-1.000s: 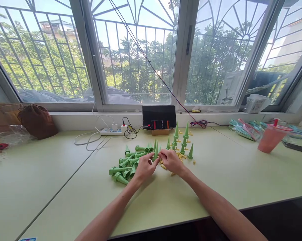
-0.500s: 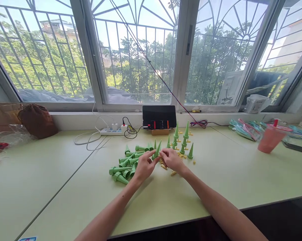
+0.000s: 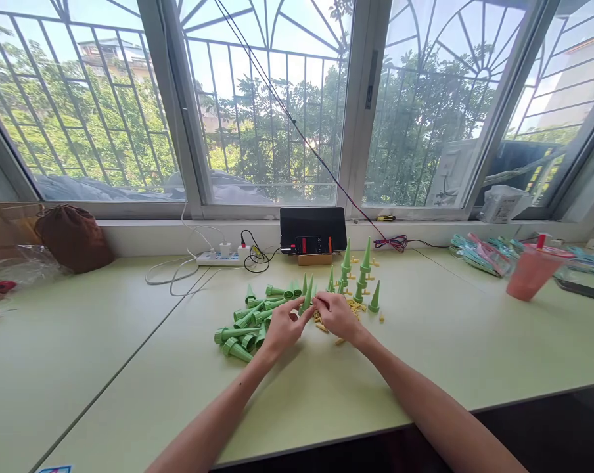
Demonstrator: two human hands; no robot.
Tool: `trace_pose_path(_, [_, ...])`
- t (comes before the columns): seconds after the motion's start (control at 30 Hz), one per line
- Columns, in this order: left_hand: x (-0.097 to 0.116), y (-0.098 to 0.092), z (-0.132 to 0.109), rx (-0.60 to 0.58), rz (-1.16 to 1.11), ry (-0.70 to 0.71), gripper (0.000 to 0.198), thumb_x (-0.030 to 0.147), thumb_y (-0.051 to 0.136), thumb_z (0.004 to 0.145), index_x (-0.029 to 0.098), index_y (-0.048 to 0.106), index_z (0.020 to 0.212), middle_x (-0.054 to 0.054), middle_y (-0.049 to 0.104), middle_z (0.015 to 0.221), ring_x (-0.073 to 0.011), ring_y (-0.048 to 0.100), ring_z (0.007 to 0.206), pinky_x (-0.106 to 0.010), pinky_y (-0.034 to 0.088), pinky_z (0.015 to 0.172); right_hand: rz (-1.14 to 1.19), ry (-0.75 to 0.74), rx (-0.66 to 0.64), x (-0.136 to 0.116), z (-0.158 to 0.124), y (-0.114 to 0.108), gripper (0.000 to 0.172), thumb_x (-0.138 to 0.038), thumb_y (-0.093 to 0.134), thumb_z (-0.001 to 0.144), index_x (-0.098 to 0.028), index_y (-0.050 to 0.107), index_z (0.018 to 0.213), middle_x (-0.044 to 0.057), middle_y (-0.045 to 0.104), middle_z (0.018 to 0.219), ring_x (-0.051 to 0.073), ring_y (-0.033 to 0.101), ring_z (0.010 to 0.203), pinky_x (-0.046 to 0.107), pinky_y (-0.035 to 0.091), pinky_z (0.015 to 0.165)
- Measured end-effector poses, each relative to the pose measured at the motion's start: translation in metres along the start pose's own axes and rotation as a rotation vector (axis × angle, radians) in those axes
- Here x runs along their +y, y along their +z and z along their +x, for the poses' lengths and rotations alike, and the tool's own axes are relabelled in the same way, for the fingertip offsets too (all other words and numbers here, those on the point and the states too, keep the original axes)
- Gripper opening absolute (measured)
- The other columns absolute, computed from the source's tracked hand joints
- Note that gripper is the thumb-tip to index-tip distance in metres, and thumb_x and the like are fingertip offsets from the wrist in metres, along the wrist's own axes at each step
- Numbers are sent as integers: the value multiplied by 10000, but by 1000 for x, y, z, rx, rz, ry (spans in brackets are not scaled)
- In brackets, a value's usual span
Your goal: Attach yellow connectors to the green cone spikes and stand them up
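Note:
My left hand (image 3: pixel 286 323) grips a green cone (image 3: pixel 307 293) that points upward, above the table. Close against it on the right, my right hand (image 3: pixel 337 315) has its fingers pinched together at the cone's side; what they hold is hidden. A pile of loose green cones (image 3: pixel 248 318) lies to the left of my left hand. Small yellow pieces (image 3: pixel 321 326) are scattered beneath and beside my right hand. Behind it stand green cones, some stacked (image 3: pixel 365 269), with yellow pieces sticking out of their sides. One single cone (image 3: pixel 374 299) stands at their right.
A black tablet (image 3: pixel 313 223) and a phone (image 3: pixel 315 244) lean by the windowsill. A power strip (image 3: pixel 223 256) with cables is left of them. A pink cup (image 3: pixel 536 269) and plastic packets (image 3: pixel 479 255) are at the right, a brown bag (image 3: pixel 73 238) at the left.
The held cone has turned a little more upright and shifted slightly left. My right hand has moved slightly left with it.

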State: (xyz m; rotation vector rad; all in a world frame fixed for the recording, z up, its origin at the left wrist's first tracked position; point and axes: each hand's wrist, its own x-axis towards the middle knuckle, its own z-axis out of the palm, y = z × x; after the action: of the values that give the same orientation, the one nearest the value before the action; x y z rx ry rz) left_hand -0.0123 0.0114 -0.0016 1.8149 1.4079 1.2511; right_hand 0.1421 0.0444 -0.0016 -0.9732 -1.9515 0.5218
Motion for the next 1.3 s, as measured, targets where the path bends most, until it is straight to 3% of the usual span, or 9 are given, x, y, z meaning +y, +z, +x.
trace_pose_path(0.27, [-11, 3, 3, 3, -64, 110, 491, 499, 590, 801, 170, 668, 1158, -56, 665, 918, -68, 496, 439, -217, 407, 429, 356, 252, -153, 1, 2, 2, 344, -395, 403, 894, -216, 368, 602, -62, 381, 420, 100, 350, 356, 237, 282, 417])
trace_pose_path(0.57, [-9, 2, 3, 36, 63, 68, 514, 498, 621, 767, 100, 691, 1085, -30, 647, 714, -79, 429, 464, -211, 364, 456, 14, -33, 15, 2, 0, 0, 337, -294, 430, 890, -185, 376, 576, -24, 414, 530, 104, 347, 519, 243, 244, 514])
trace_pose_path(0.73, [-8, 2, 2, -4, -9, 49, 501, 492, 610, 777, 121, 674, 1108, -34, 660, 769, -75, 458, 431, -220, 389, 440, 47, -7, 5, 3, 0, 1, 343, -316, 433, 888, -191, 353, 579, -30, 399, 521, 104, 348, 514, 240, 247, 505])
trace_pose_path(0.97, [-11, 3, 2, -45, -108, 22, 515, 483, 598, 793, 155, 629, 1189, -30, 652, 773, -101, 531, 433, -218, 409, 388, 312, 228, -135, 2, 2, 2, 341, -398, 396, 894, -218, 358, 607, -61, 369, 417, 101, 350, 365, 239, 272, 421])
trace_pose_path(1.13, [-10, 1, 3, -22, -12, 70, 461, 485, 604, 787, 147, 675, 1093, -38, 677, 799, -74, 468, 441, -207, 386, 429, 102, 98, -41, 2, 2, 1, 361, -348, 428, 884, -200, 366, 560, -37, 383, 461, 103, 353, 460, 241, 265, 477])
trace_pose_path(1.3, [-8, 2, 2, 16, 73, 55, 528, 532, 594, 779, 111, 675, 1087, -68, 692, 831, -95, 485, 481, -225, 390, 469, 21, 37, 6, 2, 1, 1, 357, -321, 436, 880, -189, 364, 556, -29, 383, 513, 107, 340, 514, 244, 245, 501])
